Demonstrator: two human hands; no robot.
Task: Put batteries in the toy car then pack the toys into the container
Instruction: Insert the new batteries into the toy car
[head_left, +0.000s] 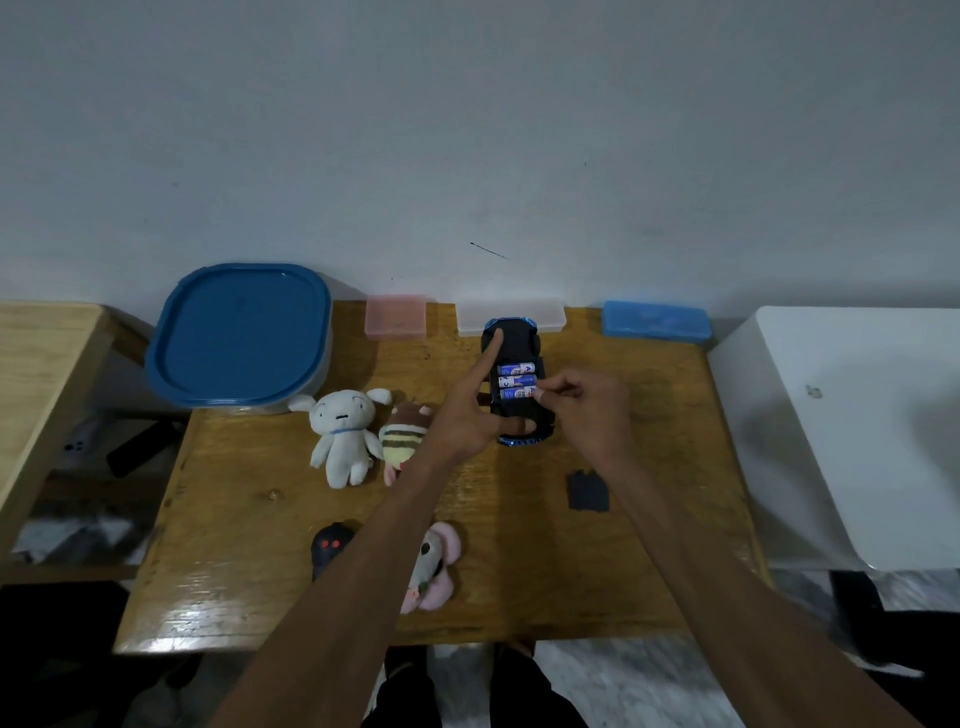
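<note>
The blue and black toy car (519, 338) lies upside down at the back middle of the wooden table (249, 519). Three blue batteries (515, 383) sit side by side in its open compartment. My left hand (470, 410) steadies the car, its forefinger stretched along the underside and its thumb at the car's near end. My right hand (582, 410) pinches the right end of the nearest battery. The black battery cover (587, 491) lies loose on the table nearer me. The container with a blue lid (239, 338) stands at the back left.
A white plush (343, 436) and a striped bee plush (400, 436) lie left of the car. A black plush (328, 548) and a pink plush (434, 566) lie near my left forearm. Pink (396, 317), clear (511, 312) and blue (655, 321) cases line the back edge.
</note>
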